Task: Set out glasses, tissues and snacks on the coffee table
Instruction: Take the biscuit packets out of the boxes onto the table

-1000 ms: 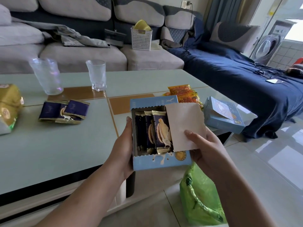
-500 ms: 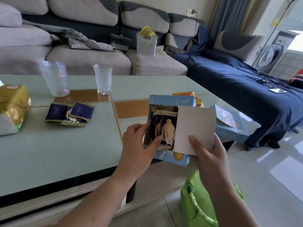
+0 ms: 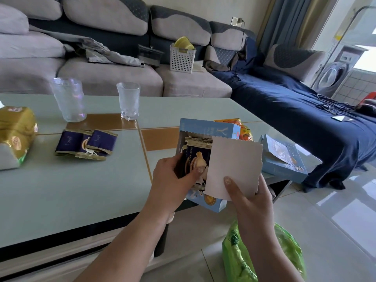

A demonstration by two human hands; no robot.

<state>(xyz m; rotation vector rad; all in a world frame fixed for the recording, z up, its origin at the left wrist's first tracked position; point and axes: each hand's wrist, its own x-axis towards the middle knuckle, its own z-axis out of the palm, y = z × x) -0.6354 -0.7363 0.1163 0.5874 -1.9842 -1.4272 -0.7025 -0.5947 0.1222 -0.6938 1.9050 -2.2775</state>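
Note:
My right hand (image 3: 249,197) holds an open light-blue snack box (image 3: 207,129) by its lower right side, its torn flap folded outward, over the coffee table's (image 3: 71,190) near right corner. My left hand (image 3: 175,185) pinches a dark wrapped snack packet (image 3: 196,161) inside the box. Several matching dark packets (image 3: 87,144) lie on the table to the left. Two clear glasses (image 3: 68,99) (image 3: 128,100) stand farther back. A gold tissue pack (image 3: 15,135) sits at the left edge.
A second light-blue box (image 3: 284,159) and an orange snack bag (image 3: 243,133) lie at the table's right end. A green plastic bag (image 3: 262,255) sits on the tiled floor below my hands. A grey sofa with a white basket (image 3: 182,58) runs behind the table.
My left hand left the box's side and reached into its opening, closing on a packet. The box tilted and rose slightly toward the table.

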